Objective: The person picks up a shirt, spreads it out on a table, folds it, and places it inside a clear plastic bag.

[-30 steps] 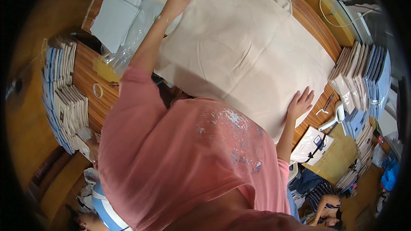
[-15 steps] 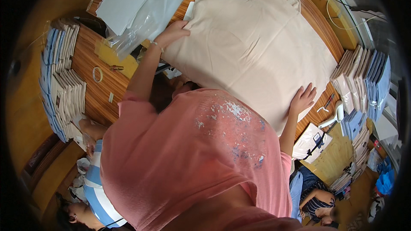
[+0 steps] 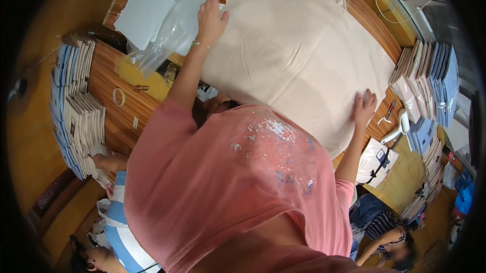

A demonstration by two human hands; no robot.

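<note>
Cream cloth (image 3: 283, 45): spread over the desk (image 3: 105, 78) at 1 o'clock, probably laid broad so its creases show, with a bunched part at its far end
Left hand (image 3: 211, 22): at 11 o'clock by the cloth's left edge, fingers extended, thumb apart, no grip seen; cannot tell if it touches
Right hand (image 3: 365, 108): at 3 o'clock on the cloth, fingers loosely bent, clasping nothing visible, perhaps steadying that side
White sheets (image 3: 144, 15): at 10 o'clock, apart from the cloth, likely to leave it room
Folded garments (image 3: 86, 118): stacked at 9 o'clock, presumably for compactness
</note>
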